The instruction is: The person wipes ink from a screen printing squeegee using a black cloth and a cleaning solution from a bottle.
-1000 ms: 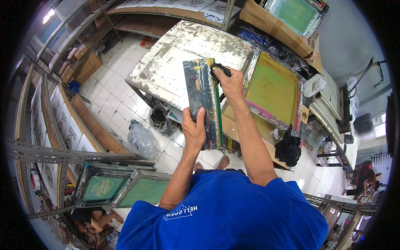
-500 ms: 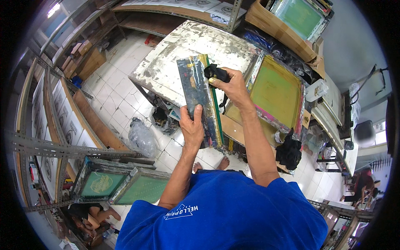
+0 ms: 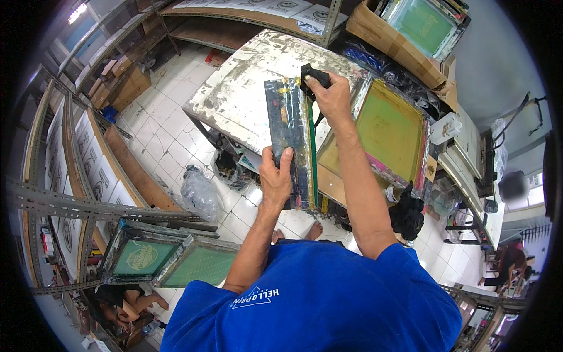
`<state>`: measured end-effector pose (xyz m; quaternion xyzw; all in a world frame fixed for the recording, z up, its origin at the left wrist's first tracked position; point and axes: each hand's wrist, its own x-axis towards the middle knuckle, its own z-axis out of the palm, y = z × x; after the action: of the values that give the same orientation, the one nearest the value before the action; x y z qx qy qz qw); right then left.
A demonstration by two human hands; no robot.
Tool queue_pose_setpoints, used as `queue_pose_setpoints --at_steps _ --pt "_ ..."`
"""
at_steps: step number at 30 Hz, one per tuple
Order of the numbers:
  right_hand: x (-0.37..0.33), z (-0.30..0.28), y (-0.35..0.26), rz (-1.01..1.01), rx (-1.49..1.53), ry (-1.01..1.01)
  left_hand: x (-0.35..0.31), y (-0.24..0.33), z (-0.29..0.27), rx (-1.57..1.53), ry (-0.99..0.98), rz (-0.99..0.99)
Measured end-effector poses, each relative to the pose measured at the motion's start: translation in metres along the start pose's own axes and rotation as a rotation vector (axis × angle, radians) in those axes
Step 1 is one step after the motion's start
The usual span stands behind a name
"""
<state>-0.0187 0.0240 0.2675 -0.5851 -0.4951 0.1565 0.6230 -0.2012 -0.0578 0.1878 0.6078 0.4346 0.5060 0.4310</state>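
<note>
My left hand (image 3: pixel 277 176) grips a long screen-printing squeegee (image 3: pixel 284 120) near its lower end, thumb across its dark, paint-stained face. The squeegee stands nearly upright in the picture, its green blade (image 3: pixel 313 158) along the right edge. A bunched black rag (image 3: pixel 315 76) is pinched in my right hand (image 3: pixel 333 97), pressed at the squeegee's upper right corner. Part of the rag hangs below the fingers. Beyond the squeegee lies a worn white table (image 3: pixel 252 70) with grey stains.
A yellow-green printing screen (image 3: pixel 392 129) lies right of my right forearm, a black cloth (image 3: pixel 407 214) near it. Two green screens (image 3: pixel 196 262) lean at lower left by a metal shelf (image 3: pixel 105 205). A plastic bag (image 3: pixel 200 193) sits on the tiled floor. Another person (image 3: pixel 123 305) sits at lower left.
The squeegee and both hands have shifted slightly right. My right hand has moved up with the rag, to the squeegee's upper end.
</note>
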Motion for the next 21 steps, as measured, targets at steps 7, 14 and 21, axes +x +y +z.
queue_pose_setpoints --at_steps 7,14,21 --pt "-0.016 0.007 0.000 0.124 0.160 0.008 -0.006 0.013 0.004 0.001 0.008 -0.137" --pt "-0.038 0.008 0.001 0.209 0.261 -0.135 -0.006 0.014 0.008 0.029 0.105 -0.120" --pt "-0.061 0.015 0.018 0.224 0.223 -0.175 -0.001 -0.001 0.011 -0.093 0.181 -0.178"
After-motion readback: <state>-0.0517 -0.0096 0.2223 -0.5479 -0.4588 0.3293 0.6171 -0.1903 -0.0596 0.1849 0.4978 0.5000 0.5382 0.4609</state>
